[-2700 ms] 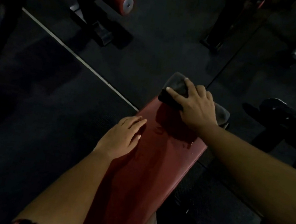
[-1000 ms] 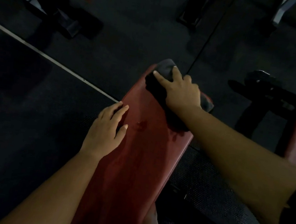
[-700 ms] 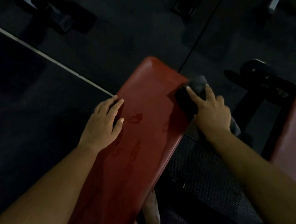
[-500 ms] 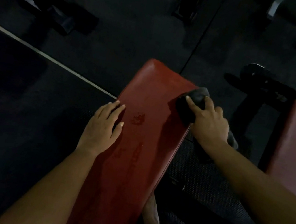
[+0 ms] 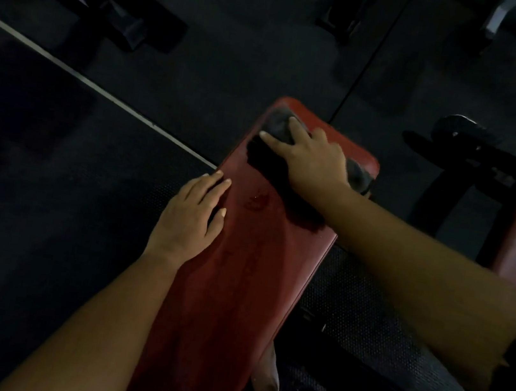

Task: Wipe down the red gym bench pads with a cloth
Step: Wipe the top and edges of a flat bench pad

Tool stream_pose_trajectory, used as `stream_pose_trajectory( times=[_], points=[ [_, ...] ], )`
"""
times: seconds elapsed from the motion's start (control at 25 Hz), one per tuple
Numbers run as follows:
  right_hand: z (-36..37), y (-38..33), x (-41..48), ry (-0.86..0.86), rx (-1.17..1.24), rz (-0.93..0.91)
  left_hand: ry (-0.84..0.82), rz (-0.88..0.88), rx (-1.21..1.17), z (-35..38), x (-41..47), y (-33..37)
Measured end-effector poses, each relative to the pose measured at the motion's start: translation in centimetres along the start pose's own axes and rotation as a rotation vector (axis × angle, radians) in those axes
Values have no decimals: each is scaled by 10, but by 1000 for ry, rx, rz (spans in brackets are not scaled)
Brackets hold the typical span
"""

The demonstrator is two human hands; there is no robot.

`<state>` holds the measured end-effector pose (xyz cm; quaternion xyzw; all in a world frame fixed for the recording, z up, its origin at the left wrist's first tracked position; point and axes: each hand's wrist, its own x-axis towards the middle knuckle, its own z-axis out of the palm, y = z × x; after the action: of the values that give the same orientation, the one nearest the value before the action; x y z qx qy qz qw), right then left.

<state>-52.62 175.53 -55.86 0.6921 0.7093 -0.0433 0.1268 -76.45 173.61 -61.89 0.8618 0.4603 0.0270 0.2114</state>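
Right hand (image 5: 312, 160), fingers spread, presses the cloth (image 5: 278, 128) on the bench pad (image 5: 247, 277) at its far end; left hand (image 5: 189, 222) lies flat on the left edge.

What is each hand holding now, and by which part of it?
Nothing is gripped. The right hand presses flat on the middle of the dark grey cloth on the red bench pad; the left hand rests on the pad's left edge.
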Motion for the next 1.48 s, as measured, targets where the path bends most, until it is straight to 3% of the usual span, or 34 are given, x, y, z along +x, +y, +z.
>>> stream_pose_trajectory(
  times=[0.2, 0.36, 0.56, 0.72, 0.84, 1.0, 1.12, 1.24, 1.48],
  points=[
    [34, 48, -97, -16, -22, 164, 17, -1, -8, 1, -1, -2],
    [44, 41, -141, -51, -4, 257, 58, 50, 26, 3, -1, -3],
    [19, -8, -86, -82, 25, 149, 75, 96, -22, -7, -8, -14],
    [-3, -41, -12, -10, 54, 71, -11, 249, 53, -12, -19, -29],
    [-6, -51, 3, -8, 12, -42, -18, 242, 42, -9, -20, -28],
    [13, -29, -36, 50, -28, -88, 1, 208, 13, -2, -23, -26],
    [36, -1, -87, 115, -15, -19, 22, 222, 3, 1, -25, -26],
    [51, 19, -141, 68, -30, 72, 80, 257, 30, -5, -23, -26],
    [48, -12, -166, 26, 0, 173, 61, 311, 48, -2, -41, -25]
  ],
)
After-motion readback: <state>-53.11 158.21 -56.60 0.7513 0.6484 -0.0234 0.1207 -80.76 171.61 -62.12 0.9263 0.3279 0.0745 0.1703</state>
